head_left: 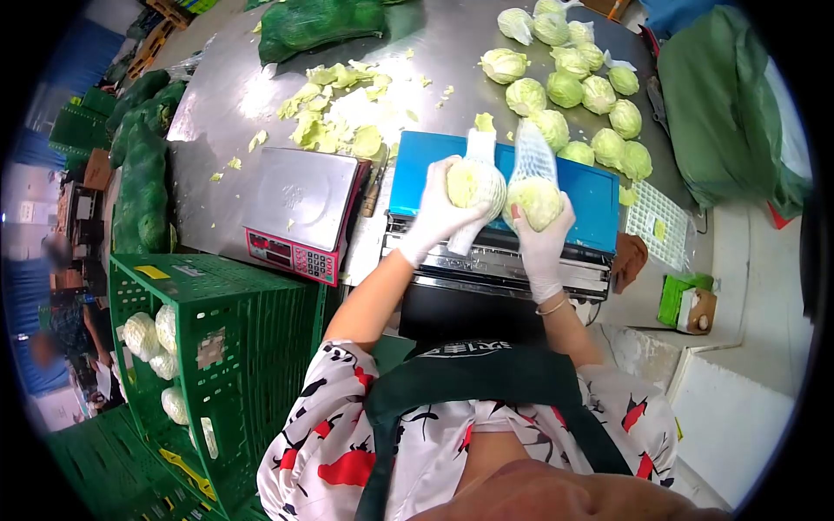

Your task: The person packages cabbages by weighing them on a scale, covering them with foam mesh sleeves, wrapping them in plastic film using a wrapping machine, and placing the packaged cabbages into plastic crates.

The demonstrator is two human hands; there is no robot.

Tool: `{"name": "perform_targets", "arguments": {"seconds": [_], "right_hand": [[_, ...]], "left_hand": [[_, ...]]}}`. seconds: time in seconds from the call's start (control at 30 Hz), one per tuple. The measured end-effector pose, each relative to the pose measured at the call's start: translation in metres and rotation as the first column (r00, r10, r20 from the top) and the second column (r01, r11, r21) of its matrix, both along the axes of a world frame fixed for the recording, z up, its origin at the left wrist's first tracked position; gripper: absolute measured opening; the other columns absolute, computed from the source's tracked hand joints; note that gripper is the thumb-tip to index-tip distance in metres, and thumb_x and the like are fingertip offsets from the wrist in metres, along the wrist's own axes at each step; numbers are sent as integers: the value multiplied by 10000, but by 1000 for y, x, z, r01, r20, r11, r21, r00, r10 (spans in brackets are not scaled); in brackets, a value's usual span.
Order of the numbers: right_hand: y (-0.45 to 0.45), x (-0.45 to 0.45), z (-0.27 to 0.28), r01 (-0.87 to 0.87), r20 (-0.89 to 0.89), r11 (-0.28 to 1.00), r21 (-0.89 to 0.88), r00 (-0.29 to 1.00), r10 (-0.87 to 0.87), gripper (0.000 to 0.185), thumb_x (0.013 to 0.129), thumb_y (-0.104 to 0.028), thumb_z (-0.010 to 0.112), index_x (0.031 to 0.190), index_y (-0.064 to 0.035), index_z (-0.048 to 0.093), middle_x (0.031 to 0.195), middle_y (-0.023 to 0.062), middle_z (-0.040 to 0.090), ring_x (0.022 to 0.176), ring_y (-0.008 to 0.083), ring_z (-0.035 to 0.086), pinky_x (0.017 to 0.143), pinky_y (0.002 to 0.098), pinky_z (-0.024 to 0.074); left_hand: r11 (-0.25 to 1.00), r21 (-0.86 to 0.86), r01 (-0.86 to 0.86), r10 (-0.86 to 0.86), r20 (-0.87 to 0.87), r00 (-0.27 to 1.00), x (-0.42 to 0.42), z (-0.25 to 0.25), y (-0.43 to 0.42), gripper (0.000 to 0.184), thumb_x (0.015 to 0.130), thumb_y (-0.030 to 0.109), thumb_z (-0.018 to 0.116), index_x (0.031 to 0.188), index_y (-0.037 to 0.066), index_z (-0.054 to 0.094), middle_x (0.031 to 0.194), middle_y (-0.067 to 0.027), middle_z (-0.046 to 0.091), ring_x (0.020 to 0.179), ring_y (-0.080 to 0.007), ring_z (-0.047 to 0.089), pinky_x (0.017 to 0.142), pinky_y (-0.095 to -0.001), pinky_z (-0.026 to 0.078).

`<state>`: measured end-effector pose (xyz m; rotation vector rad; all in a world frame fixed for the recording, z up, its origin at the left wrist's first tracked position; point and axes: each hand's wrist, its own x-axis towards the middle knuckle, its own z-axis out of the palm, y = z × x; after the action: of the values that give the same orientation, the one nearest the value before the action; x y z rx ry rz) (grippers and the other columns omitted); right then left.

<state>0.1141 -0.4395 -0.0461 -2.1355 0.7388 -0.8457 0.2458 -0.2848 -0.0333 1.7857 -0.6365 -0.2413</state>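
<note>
My left hand [429,215], in a white glove, is closed round a pale green cabbage [464,184] with white foam netting on it. The netting sticks out above and below the cabbage. Beside it, my gloved right hand [543,247] grips another cabbage [536,205] from below, its white netting [532,152] standing up loosely over the top. Both cabbages are over a machine with a blue top [595,204] and a metal front. Several more cabbages [565,89] lie on the steel table to the upper right, a few with netting.
A red scale [300,204] and a brown-handled tool [373,195] sit left of the machine. Loose leaves [317,117] and a full green mesh sack [321,30] lie on the steel table [213,104]. Green crates [234,304] at left hold netted cabbages. A white grid tray [658,227] is at right.
</note>
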Motion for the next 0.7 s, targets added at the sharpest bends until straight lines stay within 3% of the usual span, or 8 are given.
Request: {"name": "perform_targets", "arguments": {"seconds": [0.03, 0.2, 0.23, 0.37, 0.47, 0.6, 0.67, 0.7], "right_hand": [[0, -4, 9, 8, -37, 999, 49, 999, -6, 865, 794, -220, 816, 1400, 74, 273, 1360, 262, 351, 1257, 404, 393, 1092, 440, 333], [-25, -22, 13, -143, -66, 978, 149, 986, 154, 810, 870, -290, 751, 1421, 75, 282, 1358, 267, 390, 1258, 382, 424, 1082, 422, 353], [-30, -22, 14, -151, -43, 966, 208, 986, 163, 786, 884, -308, 737, 1418, 74, 303, 1354, 265, 407, 1255, 372, 436, 1080, 415, 357], [-44, -28, 8, -147, 52, 927, 345, 989, 137, 720, 947, -381, 651, 1428, 66, 355, 1398, 268, 438, 1289, 320, 460, 1080, 386, 365], [-44, -37, 24, -104, 64, 863, 494, 994, 84, 681, 980, -374, 604, 1448, 50, 348, 1424, 236, 451, 1289, 287, 486, 1055, 366, 399], [-64, -66, 2, -81, 112, 909, 408, 993, 38, 583, 954, -225, 647, 1413, 43, 406, 1342, 199, 526, 1289, 287, 484, 1037, 365, 413], [-63, -87, 9, 53, -64, 997, 47, 997, -50, 531, 921, -215, 675, 1341, 46, 482, 1318, 206, 537, 1254, 333, 494, 1043, 408, 394], [-63, -101, 9, 98, -153, 983, -152, 981, -121, 524, 900, -241, 693, 1298, 48, 509, 1290, 210, 547, 1224, 351, 502, 1037, 421, 389]], "left_hand": [[997, 77, -11, 7, 51, 999, -3, 1, -4, 919, 670, 390, 848, 1372, 7, 397, 1323, -213, 438, 1267, -349, 446, 1083, -453, 355], [922, 386, 29, -111, 192, 975, -1, 14, -2, 950, 708, 441, 809, 1409, -13, 356, 1371, -236, 428, 1275, -394, 443, 1086, -448, 348], [947, 289, 138, -153, 31, 988, 2, 17, 2, 983, 754, 442, 780, 1466, -24, 288, 1413, -259, 402, 1329, -409, 404, 1119, -438, 324], [961, 235, 149, -160, 31, 987, 0, 11, 16, 969, 839, 407, 723, 1510, -50, 194, 1497, -291, 322, 1413, -409, 313, 1166, -427, 272], [990, 96, 106, -104, -26, 994, -2, -3, 31, 912, 865, 385, 702, 1503, -54, 222, 1476, -293, 367, 1397, -388, 355, 1157, -426, 284], [989, 74, -130, 132, -24, 991, -13, 11, 70, 605, 917, 199, 681, 1443, 36, 432, 1238, -167, 619, 1184, -223, 570, 1029, -370, 433], [940, 178, -292, 253, 210, 944, -17, 0, 99, 526, 885, 152, 700, 1367, 37, 523, 1083, -114, 677, 978, -207, 628, 895, -373, 492], [861, 285, -421, 224, 532, 817, -19, -16, 115, 493, 848, 115, 721, 1315, 58, 572, 971, -80, 678, 833, -227, 602, 784, -379, 492]]}}
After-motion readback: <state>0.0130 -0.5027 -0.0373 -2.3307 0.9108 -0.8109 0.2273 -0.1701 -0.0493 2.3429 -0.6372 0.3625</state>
